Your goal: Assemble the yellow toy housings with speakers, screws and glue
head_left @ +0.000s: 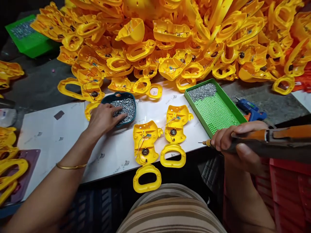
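Note:
My left hand point(104, 118) reaches into a dark teal bowl point(134, 111) of small metal screws, its fingers spread on top of them. In my right hand point(233, 139) is an orange and black electric screwdriver point(279, 140), its bit pointing left past the table's front edge. Two yellow plastic shells lie open side up between my hands. The left shell point(143, 140) and the right shell point(175, 124) each hold wires, a small circuit board and a round black speaker. Their ring handles stick out over the front edge.
A green perforated tray point(218, 106) with screws lies right of the shells. Behind it rests a blue glue gun point(251, 108). Yellow shells point(167, 64) are heaped across the back. A green bin point(36, 45) stands back left, a purple tray point(31, 165) at the left.

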`<act>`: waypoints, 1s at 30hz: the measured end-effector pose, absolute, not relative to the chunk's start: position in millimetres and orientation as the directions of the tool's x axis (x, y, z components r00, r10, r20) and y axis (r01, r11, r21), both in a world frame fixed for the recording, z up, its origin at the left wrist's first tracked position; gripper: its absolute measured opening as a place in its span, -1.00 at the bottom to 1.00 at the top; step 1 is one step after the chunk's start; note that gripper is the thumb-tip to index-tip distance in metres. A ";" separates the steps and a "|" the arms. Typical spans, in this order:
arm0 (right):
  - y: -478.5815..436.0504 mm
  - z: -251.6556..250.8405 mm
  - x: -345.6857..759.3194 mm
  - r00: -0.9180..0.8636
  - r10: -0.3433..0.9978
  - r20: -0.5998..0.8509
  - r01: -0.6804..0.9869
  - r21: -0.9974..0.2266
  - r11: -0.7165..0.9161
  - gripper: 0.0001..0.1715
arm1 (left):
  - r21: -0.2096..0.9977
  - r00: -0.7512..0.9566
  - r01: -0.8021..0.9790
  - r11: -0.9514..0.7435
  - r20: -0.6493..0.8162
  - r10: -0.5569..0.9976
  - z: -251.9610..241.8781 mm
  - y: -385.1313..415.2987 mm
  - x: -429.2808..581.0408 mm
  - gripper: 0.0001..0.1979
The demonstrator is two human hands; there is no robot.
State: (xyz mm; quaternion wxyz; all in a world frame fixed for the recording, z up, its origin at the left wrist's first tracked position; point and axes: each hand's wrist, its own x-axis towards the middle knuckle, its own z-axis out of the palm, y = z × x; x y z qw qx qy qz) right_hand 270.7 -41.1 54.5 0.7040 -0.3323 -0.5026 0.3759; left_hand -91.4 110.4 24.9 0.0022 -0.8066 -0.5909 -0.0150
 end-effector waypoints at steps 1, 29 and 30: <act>-42.5 52.8 268.9 0.220 0.866 0.450 -0.189 -0.851 0.490 -0.77 | 0.009 0.303 0.953 -0.303 -0.012 0.953 22.6 110.6 -96.6 -0.56; -57.4 50.7 246.1 0.180 0.884 0.431 -0.212 -0.861 0.463 -0.74 | 0.350 0.130 0.923 -0.159 0.108 0.986 13.9 108.3 -96.1 -0.72; -56.8 50.9 245.8 0.179 0.881 0.437 -0.220 -0.855 0.469 -0.72 | 0.339 0.103 0.929 -0.145 0.139 0.985 14.5 107.7 -96.8 -0.71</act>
